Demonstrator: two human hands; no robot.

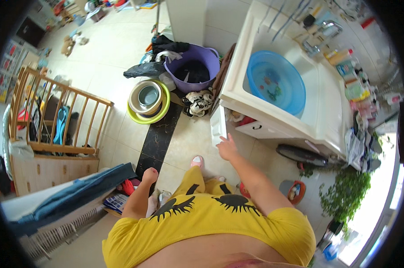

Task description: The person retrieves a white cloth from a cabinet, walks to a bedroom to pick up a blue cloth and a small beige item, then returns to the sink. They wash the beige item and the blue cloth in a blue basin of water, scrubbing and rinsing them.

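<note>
My right hand (228,149) is at the near edge of a white cabinet door (218,125), with its thumb and fingers around that edge. The door stands open below a white laundry sink (319,97). Behind it, cloth-like items, one of them red (244,121), show inside the cabinet. In the sink basin sits a blue plastic tub (300,90) of water, with small red and green things in it. My left hand (150,175) is curled with nothing visible in it, above the floor near a draped blue cloth (88,194).
A purple laundry basket (192,87) holds dark clothes, with sneakers (199,103) in front. Nested basins (131,112) stand on the floor to its left. A wooden crib rail (71,89) is at left. Bottles (346,68) line the sink's right ledge; a leafy plant (347,192) stands lower right.
</note>
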